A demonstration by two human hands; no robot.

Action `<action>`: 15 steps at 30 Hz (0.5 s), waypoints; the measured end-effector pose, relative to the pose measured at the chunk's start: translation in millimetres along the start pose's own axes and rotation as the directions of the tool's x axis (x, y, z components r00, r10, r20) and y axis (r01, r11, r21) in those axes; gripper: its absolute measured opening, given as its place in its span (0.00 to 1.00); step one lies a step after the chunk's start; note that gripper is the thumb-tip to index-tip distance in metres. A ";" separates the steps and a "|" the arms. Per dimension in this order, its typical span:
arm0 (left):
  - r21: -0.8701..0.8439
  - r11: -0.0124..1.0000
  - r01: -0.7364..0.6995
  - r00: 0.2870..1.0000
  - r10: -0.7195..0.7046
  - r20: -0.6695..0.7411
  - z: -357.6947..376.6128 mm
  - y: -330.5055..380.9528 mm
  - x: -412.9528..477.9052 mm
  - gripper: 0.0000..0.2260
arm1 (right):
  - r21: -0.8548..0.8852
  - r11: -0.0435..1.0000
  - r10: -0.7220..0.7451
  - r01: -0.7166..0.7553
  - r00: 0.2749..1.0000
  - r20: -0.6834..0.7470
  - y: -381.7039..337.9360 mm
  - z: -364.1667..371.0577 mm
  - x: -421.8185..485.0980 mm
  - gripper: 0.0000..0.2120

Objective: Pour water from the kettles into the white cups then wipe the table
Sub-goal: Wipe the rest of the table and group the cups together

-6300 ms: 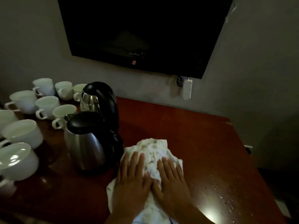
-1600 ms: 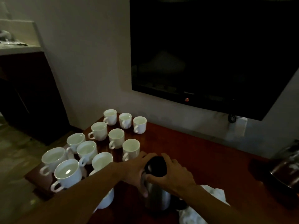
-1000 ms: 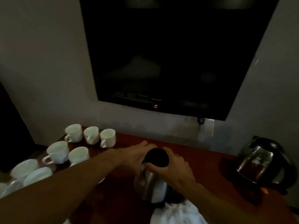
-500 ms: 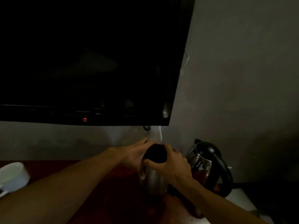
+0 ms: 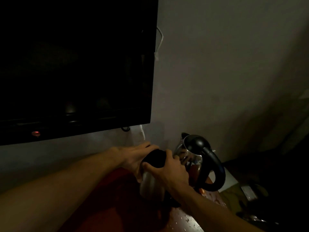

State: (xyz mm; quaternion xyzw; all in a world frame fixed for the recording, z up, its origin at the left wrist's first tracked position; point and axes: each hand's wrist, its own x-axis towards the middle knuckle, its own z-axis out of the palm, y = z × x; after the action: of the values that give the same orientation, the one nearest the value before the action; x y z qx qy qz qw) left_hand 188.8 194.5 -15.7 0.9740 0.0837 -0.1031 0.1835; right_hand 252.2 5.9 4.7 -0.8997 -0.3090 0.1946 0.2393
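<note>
Both hands hold a steel kettle (image 5: 149, 185) with a black lid (image 5: 154, 159) over the right part of the red-brown table (image 5: 107, 208). My left hand (image 5: 134, 155) wraps its left side and my right hand (image 5: 168, 171) grips its top and right side. A second steel kettle (image 5: 194, 156) with a large black handle stands just right of it, near the table's right end. Water drops (image 5: 189, 220) lie on the table in front of that kettle. The white cups and the cloth are out of view.
A dark wall-mounted television (image 5: 75, 67) hangs over the table, with a red standby light (image 5: 34, 133). A white cable (image 5: 158, 46) hangs at its right edge. Beyond the table's right end lies a dim area with a pale box (image 5: 229, 180) and small objects.
The cloth wiping has ended and both hands have taken the nearer kettle. They have carried it rightwards across the table towards the second kettle; the cups and cloth left the view.
</note>
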 end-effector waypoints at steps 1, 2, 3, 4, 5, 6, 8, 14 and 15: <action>-0.004 1.000 -0.002 1.000 0.002 0.003 -0.6 1.4 -2.3 0.55 | -0.021 1.000 0.005 -0.005 1.000 0.002 -1.8 -1.4 -0.8 0.45; -0.010 1.000 0.002 1.000 -0.002 0.004 0.1 1.9 -6.4 0.55 | -0.044 0.999 0.011 -0.010 1.000 0.009 -3.8 -1.8 -2.1 0.45; -0.015 1.000 0.017 1.000 -0.017 0.001 1.0 2.5 -12.9 0.55 | -0.071 0.997 0.019 -0.017 1.000 0.020 -6.4 -2.1 -3.9 0.45; -0.024 0.999 0.030 0.999 -0.031 -0.012 1.2 3.4 -20.0 0.55 | -0.102 0.994 0.028 -0.025 0.999 0.029 -8.8 -2.2 -6.3 0.46; -0.027 0.999 0.045 0.999 -0.045 -0.018 -0.1 5.6 -29.5 0.55 | -0.140 0.990 0.039 -0.034 0.999 0.034 -11.7 -3.0 -9.7 0.48; -0.020 0.998 0.056 0.998 -0.056 -0.022 -2.3 6.8 -40.1 0.56 | -0.179 0.983 0.049 -0.042 0.998 0.032 -14.1 -3.8 -13.2 0.49; -0.013 0.996 0.092 0.995 -0.092 -0.025 -5.0 6.9 -64.0 0.58 | -0.243 0.969 0.042 -0.040 0.999 0.005 -21.0 -7.7 -21.7 0.53; -0.107 0.962 0.251 0.948 -0.267 -0.175 -16.2 -3.6 -172.5 0.61 | -0.320 0.916 -0.263 0.241 0.965 -0.025 -85.2 10.5 -66.8 0.51; -0.128 0.952 0.276 0.931 -0.298 -0.211 -20.3 -3.3 -193.4 0.61 | -0.302 0.912 -0.297 0.278 0.955 -0.016 -99.5 19.5 -76.7 0.51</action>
State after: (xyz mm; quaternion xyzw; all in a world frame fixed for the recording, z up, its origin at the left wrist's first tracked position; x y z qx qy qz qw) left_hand 5.1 180.9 46.5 0.9466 0.2508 -0.0123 0.2024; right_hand 140.1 31.3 59.3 -0.8756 -0.4562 0.0810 0.1369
